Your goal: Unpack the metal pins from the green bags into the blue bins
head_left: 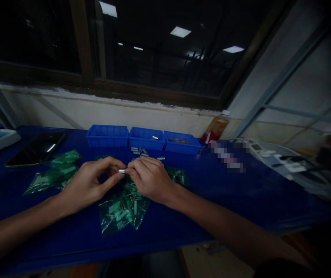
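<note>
A small metal piece (122, 171) is being held at the center of the clock face, over the table (220, 189), between the narrowed thumb and fingertips of the left hand (88, 181); its right end is being pinched by the narrowed fingers of the right hand (151, 179). Open table surface is being left at 3 o'clock, past the right wrist, and at 6 o'clock between the green bags (122, 214) and the front edge. Room is being bounded at 9 o'clock by more bags (58, 170) and a phone (38, 148), at 1 o'clock by loose metal pieces (138, 151), and from 11 to 2 o'clock by three blue bins (107, 136). At 2 o'clock, a bottle (216, 129) is being seen, its label too blurred to read.
</note>
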The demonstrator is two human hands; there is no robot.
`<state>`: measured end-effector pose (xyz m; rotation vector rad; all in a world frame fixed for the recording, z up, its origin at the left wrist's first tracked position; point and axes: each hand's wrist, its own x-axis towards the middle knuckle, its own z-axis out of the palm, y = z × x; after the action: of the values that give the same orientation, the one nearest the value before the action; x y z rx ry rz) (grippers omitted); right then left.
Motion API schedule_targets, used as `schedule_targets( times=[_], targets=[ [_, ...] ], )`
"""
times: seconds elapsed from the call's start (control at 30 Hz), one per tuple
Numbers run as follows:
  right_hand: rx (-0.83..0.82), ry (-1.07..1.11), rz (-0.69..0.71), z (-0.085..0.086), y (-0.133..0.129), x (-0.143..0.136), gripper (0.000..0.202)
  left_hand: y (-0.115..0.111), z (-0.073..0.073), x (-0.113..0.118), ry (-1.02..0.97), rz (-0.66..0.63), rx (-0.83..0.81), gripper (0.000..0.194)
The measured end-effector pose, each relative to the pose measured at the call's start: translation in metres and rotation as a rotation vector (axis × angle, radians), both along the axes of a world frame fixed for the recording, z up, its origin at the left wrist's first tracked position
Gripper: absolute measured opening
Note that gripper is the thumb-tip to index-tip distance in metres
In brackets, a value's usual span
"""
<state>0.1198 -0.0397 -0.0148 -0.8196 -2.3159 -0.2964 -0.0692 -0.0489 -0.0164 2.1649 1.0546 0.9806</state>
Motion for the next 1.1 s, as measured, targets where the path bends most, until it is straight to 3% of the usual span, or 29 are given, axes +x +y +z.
schedule_targets(
  times=[0.2, 0.4, 0.67, 0.93, 1.1],
  targets=[
    [0.050, 0.011, 0.026, 0.001, -0.003, 0.001, 0.025, -0.001, 0.008, -0.002, 0.082, 0.062, 0.016, 0.026],
    [0.053, -0.017, 0.021, 0.001, -0.003, 0.000, 0.023, 0.000, 0.004, -0.003, 0.138, 0.020, 0.000, 0.031],
    [-0.063, 0.036, 0.001, 0.000, 0.000, -0.001, 0.032, -0.002, -0.002, -0.002, 0.145, 0.069, 0.195, 0.021],
    [0.002, -0.034, 0.051, 0.004, -0.006, 0.000, 0.022, -0.005, 0.009, -0.001, 0.139, 0.071, 0.111, 0.025],
    [0.001, -0.036, 0.002, 0.002, -0.002, -0.001, 0.026, -0.002, 0.004, -0.001, 0.144, 0.063, 0.069, 0.026]
  ],
)
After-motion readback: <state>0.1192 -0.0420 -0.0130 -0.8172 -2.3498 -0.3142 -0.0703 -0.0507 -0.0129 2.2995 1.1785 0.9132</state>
